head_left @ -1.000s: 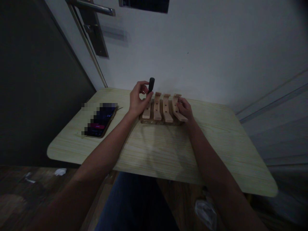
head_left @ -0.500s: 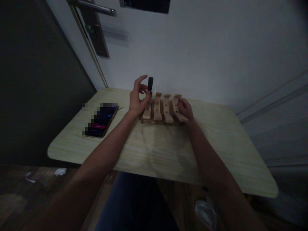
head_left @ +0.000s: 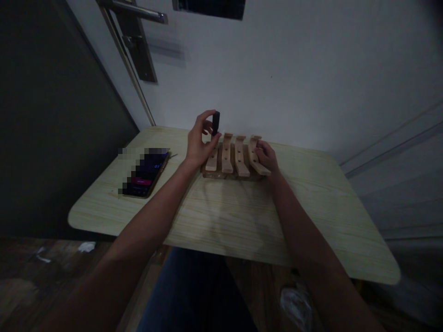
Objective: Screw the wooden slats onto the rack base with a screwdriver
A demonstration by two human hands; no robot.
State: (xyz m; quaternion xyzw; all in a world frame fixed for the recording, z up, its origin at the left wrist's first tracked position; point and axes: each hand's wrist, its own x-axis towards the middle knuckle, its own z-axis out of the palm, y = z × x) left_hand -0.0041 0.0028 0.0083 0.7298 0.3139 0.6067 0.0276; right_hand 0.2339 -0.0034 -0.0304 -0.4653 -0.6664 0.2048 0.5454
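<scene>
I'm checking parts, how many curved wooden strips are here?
4, in a row: first strip at the left hand, then second strip and third strip, then fourth strip at the right hand. Hands partly cover the outer two; I see no others.

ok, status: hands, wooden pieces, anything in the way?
Left fingers on upright black handle at leftmost wooden piece. Right fingers on rightmost piece. Four pieces rowed on base. Phone left, out of the way.
</scene>
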